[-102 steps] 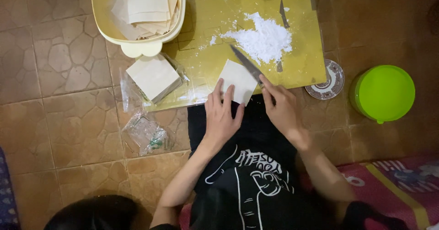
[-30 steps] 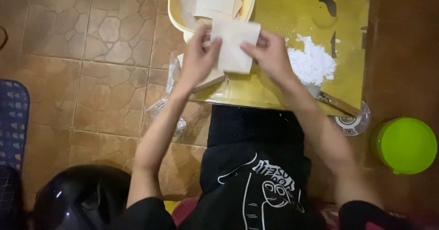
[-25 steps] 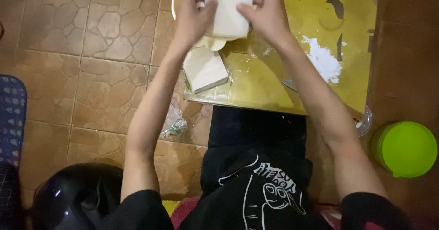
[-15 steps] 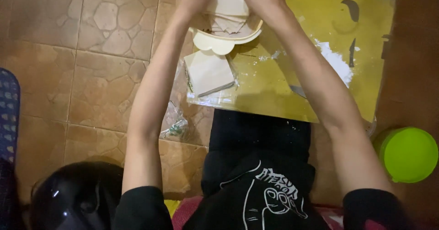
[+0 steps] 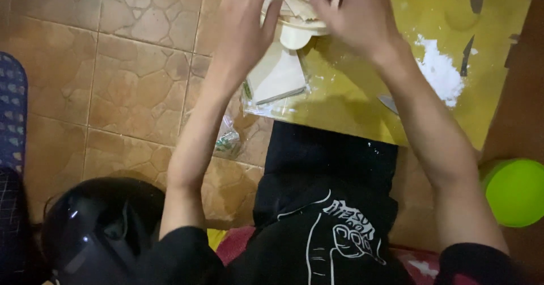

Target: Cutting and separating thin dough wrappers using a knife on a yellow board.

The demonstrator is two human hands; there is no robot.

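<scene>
Both my hands reach forward over a cream plastic bowl (image 5: 296, 34) at the frame's top edge, which holds thin white square sheets (image 5: 289, 1). My left hand (image 5: 245, 27) is at the bowl's left side with its fingers spread. My right hand (image 5: 352, 14) is above the bowl's right side, fingers apart, with the tips touching the sheets. Motion blur and the frame edge hide part of the fingertips. Just below the bowl a stack of white square sheets (image 5: 277, 75) lies in clear plastic on the yellow cutting board (image 5: 351, 106).
A pile of white flour (image 5: 439, 72) and a knife blade (image 5: 389, 102) lie on the board's right part. A lime green lid (image 5: 513, 191) is at the right, a black helmet (image 5: 96, 228) at the lower left, and a crumpled plastic bag (image 5: 228, 140) lies on the tiled floor.
My hands lifted a white sheet off the board, carried it forward over the cream bowl and let it down there. The camera view has tilted closer.
</scene>
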